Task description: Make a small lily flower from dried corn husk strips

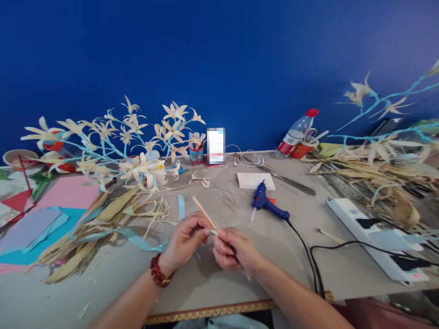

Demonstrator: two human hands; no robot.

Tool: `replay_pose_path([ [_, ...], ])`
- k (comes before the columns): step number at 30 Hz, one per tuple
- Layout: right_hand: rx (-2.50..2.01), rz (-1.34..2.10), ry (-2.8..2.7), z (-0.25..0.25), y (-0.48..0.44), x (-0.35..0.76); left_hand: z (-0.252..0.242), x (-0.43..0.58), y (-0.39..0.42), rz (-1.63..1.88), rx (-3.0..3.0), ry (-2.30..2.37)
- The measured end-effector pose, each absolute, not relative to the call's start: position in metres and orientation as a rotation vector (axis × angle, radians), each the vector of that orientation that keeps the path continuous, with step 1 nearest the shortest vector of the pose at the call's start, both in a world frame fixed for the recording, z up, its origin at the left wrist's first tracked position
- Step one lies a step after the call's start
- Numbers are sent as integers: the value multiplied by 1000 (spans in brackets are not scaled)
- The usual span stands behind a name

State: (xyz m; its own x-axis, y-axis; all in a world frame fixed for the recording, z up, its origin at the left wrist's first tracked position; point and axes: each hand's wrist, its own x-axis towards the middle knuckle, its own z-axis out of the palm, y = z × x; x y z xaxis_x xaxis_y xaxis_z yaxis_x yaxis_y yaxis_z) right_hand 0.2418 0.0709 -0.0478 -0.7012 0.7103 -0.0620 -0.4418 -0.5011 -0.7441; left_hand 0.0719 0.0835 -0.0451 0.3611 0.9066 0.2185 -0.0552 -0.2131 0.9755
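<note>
A slim tan stick [204, 212] slants up from between my two hands above the front middle of the table. At its lower end is a small pale greenish strip [213, 231]. My left hand [190, 235], with a red bead bracelet [160, 270] at the wrist, is closed, thumb and fingers pinching at the strip. My right hand [237, 249] is closed too, its thumb and curled fingers around the stick's lower end. The fingertips nearly meet, and my right fingers hide part of what is held. A light blue ribbon [181, 206] lies just beyond my left hand.
A blue glue gun [264, 201] rests on white card [242, 180], its cord [302, 244] running right. Further right are a white power strip [363, 237] and dried husks [404, 210]. Pale husk flowers [151, 169], a phone [216, 146] and a tilted bottle [295, 135] stand behind.
</note>
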Motion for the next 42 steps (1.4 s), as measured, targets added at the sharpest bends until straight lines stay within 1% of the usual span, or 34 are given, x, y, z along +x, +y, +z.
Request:
replay_pose_path([
  [10, -390, 2245, -872, -46, 69, 247, -44, 68, 88, 1049, 1500, 818],
  [19, -133, 2459, -737, -55, 74, 256, -48, 63, 93, 1036, 1527, 819],
  [25, -59, 2482, -693, -53, 77, 262, -42, 61, 96, 1021, 1509, 824],
  [27, -82, 2465, -677, -53, 76, 264, -43, 61, 97, 1030, 1488, 821],
  [31, -311, 2385, -716, -60, 74, 277, -46, 61, 98, 1024, 1410, 823],
  [34, -416, 2206, -792, -56, 79, 293, -47, 63, 97, 1018, 1333, 834],
  [37, -595, 1791, -824, -40, 92, 308, -46, 65, 97, 1050, 1211, 845],
  [40, -983, 1360, -957, -29, 106, 312, -47, 66, 95, 1067, 1092, 830],
  [42, -1283, 1061, -1205, -33, 112, 311, -47, 66, 94, 1085, 1043, 822],
])
